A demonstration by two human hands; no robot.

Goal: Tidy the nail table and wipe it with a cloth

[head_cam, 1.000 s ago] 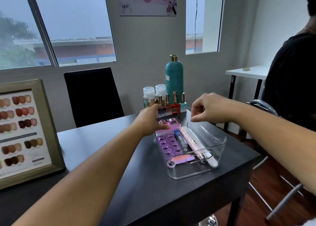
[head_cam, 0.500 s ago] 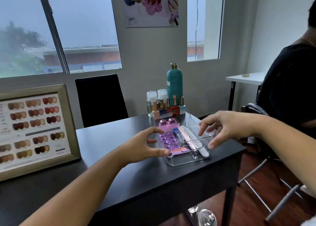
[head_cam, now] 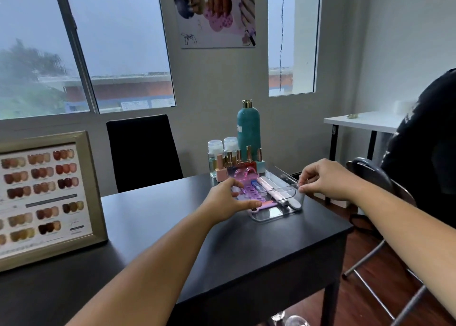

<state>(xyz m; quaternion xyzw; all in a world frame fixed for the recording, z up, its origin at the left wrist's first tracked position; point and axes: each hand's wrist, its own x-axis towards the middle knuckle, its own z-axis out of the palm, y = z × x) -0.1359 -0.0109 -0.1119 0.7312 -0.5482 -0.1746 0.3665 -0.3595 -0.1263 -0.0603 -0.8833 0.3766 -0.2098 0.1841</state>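
A clear plastic tray [head_cam: 276,215] sits on the black counter [head_cam: 246,246], holding purple toe separators [head_cam: 249,192], a pink pen-like tool [head_cam: 271,190] and a file [head_cam: 294,202]. The left hand [head_cam: 227,202] curls its fingers [head_cam: 251,204] around the tray's left wall. The right hand [head_cam: 325,180] pinches the right rim between thumb and fingers. Polish bottles [head_cam: 237,162] stand just beyond the fingertips.
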